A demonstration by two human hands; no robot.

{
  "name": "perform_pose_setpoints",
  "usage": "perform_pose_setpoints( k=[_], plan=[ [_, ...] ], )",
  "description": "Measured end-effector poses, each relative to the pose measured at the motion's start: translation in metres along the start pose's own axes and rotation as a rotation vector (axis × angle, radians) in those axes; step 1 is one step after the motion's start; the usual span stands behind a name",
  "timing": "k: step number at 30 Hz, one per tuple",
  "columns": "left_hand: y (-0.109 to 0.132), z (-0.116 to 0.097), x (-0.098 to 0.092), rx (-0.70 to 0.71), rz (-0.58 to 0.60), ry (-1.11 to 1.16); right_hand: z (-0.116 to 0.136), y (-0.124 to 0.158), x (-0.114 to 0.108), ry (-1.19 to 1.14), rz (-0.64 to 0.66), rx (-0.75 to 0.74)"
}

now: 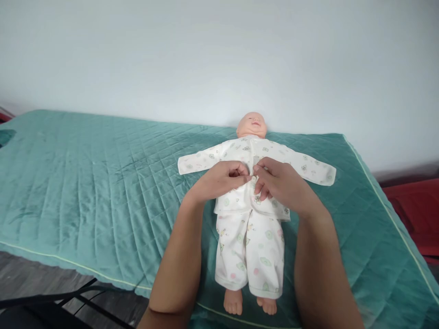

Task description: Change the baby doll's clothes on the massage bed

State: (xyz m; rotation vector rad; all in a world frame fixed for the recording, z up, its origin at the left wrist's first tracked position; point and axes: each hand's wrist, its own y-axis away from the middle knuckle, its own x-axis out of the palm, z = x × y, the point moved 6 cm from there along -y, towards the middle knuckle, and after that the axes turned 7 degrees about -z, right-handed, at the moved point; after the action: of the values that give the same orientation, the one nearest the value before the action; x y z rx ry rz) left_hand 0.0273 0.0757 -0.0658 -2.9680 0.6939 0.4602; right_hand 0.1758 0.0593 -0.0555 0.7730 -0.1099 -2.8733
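Left hand (222, 179) and right hand (281, 183) pinching front of white jacket (253, 150) (doll (252, 123) inside).

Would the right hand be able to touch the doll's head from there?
Probably yes. The right hand is at the front of the jacket, and the doll's head lies uncovered just past the jacket's top, with nothing visible blocking the way.

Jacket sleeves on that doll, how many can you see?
2: one sleeve stretches toward the picture's left, the other sleeve toward its right. Neither is hidden.
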Motion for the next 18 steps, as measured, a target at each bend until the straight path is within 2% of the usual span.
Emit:
perform_pose_setpoints(
  k=[5,18],
  plan=[
    [-0.0026,-0.0007,0.0005,-0.003,-0.074,0.086,0.0011,0.0,-0.0005,0.023,-0.019,0.016],
    [-0.0026,0.0085,-0.0029,-0.058,-0.09,0.101,-0.0011,-0.0007,-0.0016,0.206,-0.035,0.008]
  ],
)
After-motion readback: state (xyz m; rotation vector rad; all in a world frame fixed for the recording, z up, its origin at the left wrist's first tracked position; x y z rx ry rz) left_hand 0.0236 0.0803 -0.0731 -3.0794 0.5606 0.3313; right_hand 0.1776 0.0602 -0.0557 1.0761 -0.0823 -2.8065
